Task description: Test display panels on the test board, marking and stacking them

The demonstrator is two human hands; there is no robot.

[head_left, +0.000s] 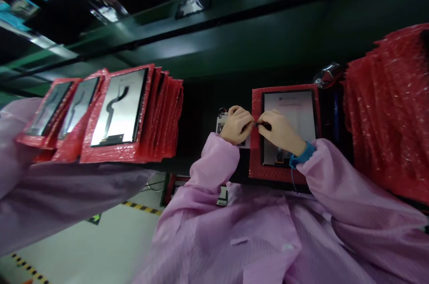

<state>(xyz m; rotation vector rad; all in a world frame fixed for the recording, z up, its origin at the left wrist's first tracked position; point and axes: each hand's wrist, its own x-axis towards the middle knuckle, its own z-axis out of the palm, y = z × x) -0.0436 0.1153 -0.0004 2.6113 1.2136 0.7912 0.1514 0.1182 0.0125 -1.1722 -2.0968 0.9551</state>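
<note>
Both my hands meet over the left edge of a flat display panel (303, 116), which lies on a red bubble-wrap bag (256, 159) on the dark bench. My right hand (279, 130), with a blue band at its wrist, is closed in a pinch on a small dark piece (257, 124); its kind is too small to make out. Fingertips of my left hand (237, 124) are pinched together right beside that piece, and what they hold is hidden. Under the left hand a white, printed item (220, 122) shows in part.
Display panels (119, 105) on red bubble bags lean in stacks at the left. A tall pile of red bubble bags (390, 119) stands at the right, with a crumpled clear wrapper (328, 74) near it. Another person's sleeve (50, 203) reaches in at far left.
</note>
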